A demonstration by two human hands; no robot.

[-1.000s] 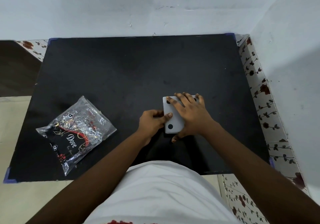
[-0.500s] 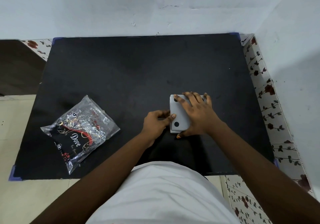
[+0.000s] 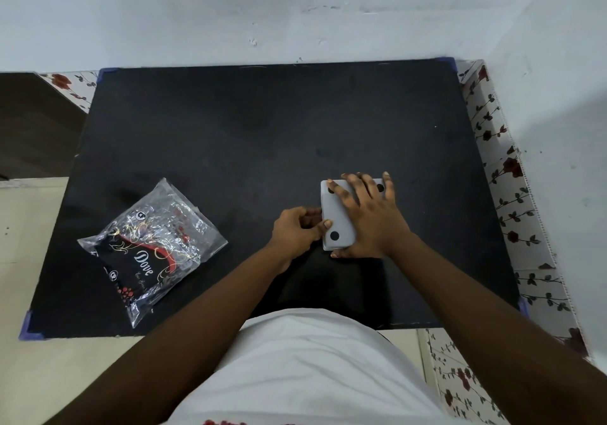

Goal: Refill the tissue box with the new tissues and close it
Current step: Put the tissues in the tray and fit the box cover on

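A black desk (image 3: 262, 135) stands in a white-walled corner. On it, right of centre, lies the grey box (image 3: 338, 224), its flat face with black dots upward. My right hand (image 3: 371, 217) lies spread and flat on it, pinning it so it cannot slide. My left hand (image 3: 295, 230) curls at its left edge, fingertips pinching there, probably to pry the cover open. The pack (image 3: 151, 253) of tissues waits sealed, well apart to the left, within reach.

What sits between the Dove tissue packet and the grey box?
In the head view, only the left hand, at the grey box's left edge; bare black mat from there to the Dove packet.
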